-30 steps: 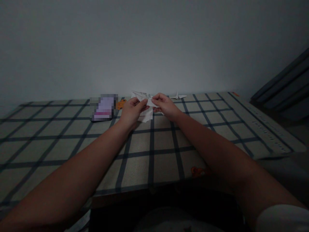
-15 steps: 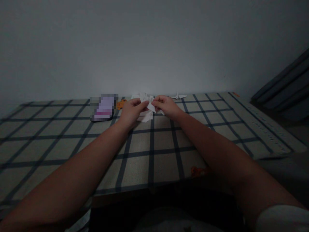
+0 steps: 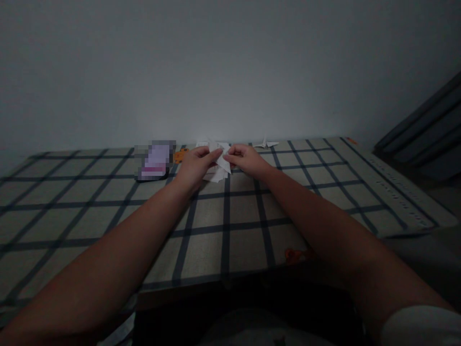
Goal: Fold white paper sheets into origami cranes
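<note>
Head view: a folded white paper (image 3: 224, 165) is held between both hands above the far part of a checked tablecloth (image 3: 245, 211), near the wall (image 3: 230, 72). The left hand (image 3: 193, 166) pinches it, thumb and forefinger drawn close at its left side; the right hand (image 3: 249, 161) has thumb and forefinger narrowly together at its right edge (the remaining fingers curl under, and what they touch cannot be told). Compared with a second ago, when a broad wing-like flap stands out at upper left, the paper is turned: a pointed flap now hangs down toward the wearer, while the hands keep nearly the same place. From where I stand, this suggests that attention passes to another face or crease of the piece, with the shaping unfinished. Loose paper sheets (image 3: 215, 179) lie beneath; a small paper figure (image 3: 265, 144) rests beyond the right hand, and a phone (image 3: 157, 158) lies to the left, its screen lit.
</note>
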Demonstrator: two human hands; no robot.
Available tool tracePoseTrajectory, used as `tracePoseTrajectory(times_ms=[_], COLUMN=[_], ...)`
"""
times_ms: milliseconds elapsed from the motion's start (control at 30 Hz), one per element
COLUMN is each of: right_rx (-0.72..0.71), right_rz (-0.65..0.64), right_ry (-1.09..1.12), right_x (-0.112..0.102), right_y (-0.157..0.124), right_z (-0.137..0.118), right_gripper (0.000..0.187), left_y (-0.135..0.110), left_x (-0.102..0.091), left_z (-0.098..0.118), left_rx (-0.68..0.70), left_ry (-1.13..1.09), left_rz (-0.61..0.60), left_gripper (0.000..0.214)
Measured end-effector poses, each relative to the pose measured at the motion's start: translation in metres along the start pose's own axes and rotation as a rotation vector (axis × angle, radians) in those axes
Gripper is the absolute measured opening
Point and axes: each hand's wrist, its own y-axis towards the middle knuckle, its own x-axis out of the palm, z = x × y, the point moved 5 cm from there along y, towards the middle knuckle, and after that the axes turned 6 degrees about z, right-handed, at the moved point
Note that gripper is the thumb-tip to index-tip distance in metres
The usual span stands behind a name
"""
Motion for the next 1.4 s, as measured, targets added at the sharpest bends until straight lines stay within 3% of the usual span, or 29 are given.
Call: tracePoseTrajectory(times_ms=[167, 500, 733, 867, 1000, 1100, 1300, 1400], right_rx=[-0.040, -0.354, -0.518, -0.593, -0.596, -0.563, -0.375, -0.222], right_rz=[0.041, 0.273, 0.221, 0.154, 0.092, 0.132, 0.197, 0.149], right_ry=[0.007, -0.388, -0.604, -0.632, -0.558, -0.465, -0.249, -0.056], right_x=[-0.001, -0.018, -0.015, -0.008, -0.006, -0.009, -0.018, -0.016], right_y=[0.002, 0.000, -0.004, -0.006, -0.007, -0.005, 0.007, 0.010], right_z=[0.003, -0.014, -0.019, -0.022, -0.021, -0.021, -0.006, 0.008], right_gripper=[0.021, 0.016, 0.012, 0.007, 0.018, 0.018, 0.009, 0.025], left_y=[0.001, 0.004, -0.005, -0.006, 0.000, 0.004, 0.003, 0.003], left_x=[0.000, 0.002, 0.016, 0.016, 0.004, -0.002, -0.003, -0.003], left_z=[0.000, -0.008, -0.006, -0.003, -0.008, -0.008, -0.005, -0.007], left_rx=[-0.002, -0.057, -0.093, -0.066, -0.096, -0.066, -0.041, -0.044], left_ry=[-0.015, -0.118, -0.142, -0.103, -0.042, 0.005, 0.117, 0.150], left_rz=[0.005, -0.003, -0.190, -0.196, -0.079, -0.043, -0.050, -0.082], left_gripper=[0.038, 0.032, 0.029, 0.025, 0.021, 0.016, 0.020, 0.026])
